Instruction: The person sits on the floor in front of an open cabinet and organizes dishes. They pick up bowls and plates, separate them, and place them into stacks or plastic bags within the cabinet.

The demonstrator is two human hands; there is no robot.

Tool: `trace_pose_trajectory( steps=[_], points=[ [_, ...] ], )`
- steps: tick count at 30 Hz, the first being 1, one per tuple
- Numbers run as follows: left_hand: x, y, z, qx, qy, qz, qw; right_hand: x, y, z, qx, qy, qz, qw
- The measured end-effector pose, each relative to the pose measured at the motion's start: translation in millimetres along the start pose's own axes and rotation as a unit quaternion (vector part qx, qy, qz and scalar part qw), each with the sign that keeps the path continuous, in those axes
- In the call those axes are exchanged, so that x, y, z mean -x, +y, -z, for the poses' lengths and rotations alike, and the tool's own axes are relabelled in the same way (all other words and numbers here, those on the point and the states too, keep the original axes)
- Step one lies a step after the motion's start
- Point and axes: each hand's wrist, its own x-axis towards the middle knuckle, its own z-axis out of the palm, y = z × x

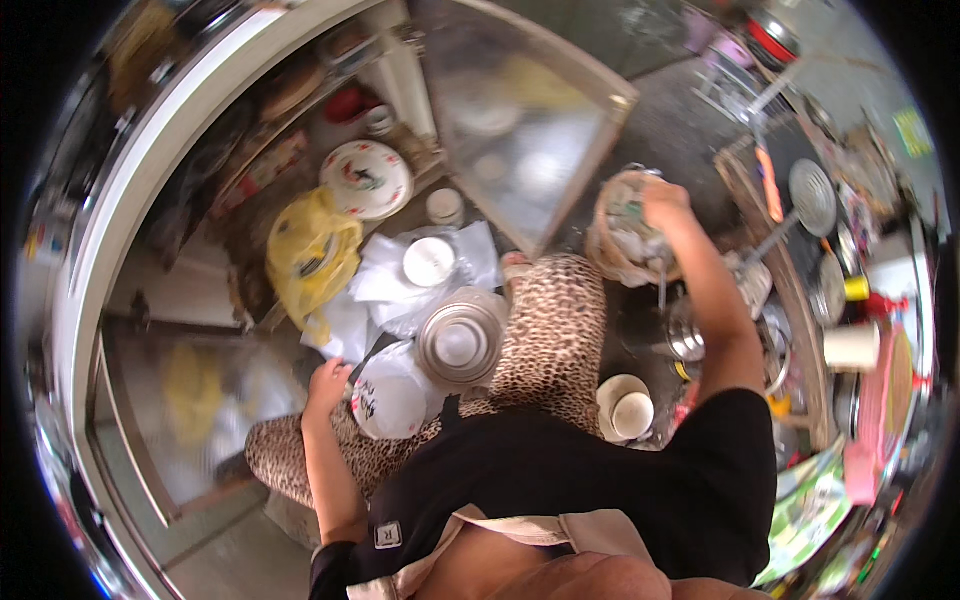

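My right hand [665, 204] is over the rim of a round bin [600, 247] holding crumpled plastic and scraps; its fingertips are blurred, so I cannot tell whether it grips anything. Low on the left, my left hand [328, 386] is beside a dark strip [373, 355]; its grip on anything is unclear. Close to that hand lies a white plate [390, 401] with dark and red marks, partly under clear plastic. Nested metal bowls [459, 341] stand by my knee. Behind them, a white bowl [429, 261] rests on white plastic sheets [382, 274].
A yellow plastic bag [311, 247] and a patterned plate [367, 178] sit at the cabinet opening. Two framed cabinet doors [517, 97] stand open. White cups [626, 409] are at my right, near a wooden rack [795, 300] with a skimmer [812, 196].
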Motion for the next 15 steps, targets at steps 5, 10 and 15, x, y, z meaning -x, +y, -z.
trace_pose_trajectory(
  steps=[5,10,15],
  points=[
    [-3,-11,-13,0.037,-0.026,0.015,0.999,-6,11,22,-0.107,-0.058,-0.071,0.990],
    [-6,12,-13,0.009,-0.045,0.035,0.998,-44,11,-18,-0.057,-0.091,-0.086,0.990],
    [-12,-2,-20,0.025,-0.047,0.061,0.997,-42,-6,40,-0.022,-0.183,-0.069,0.980]
  ],
)
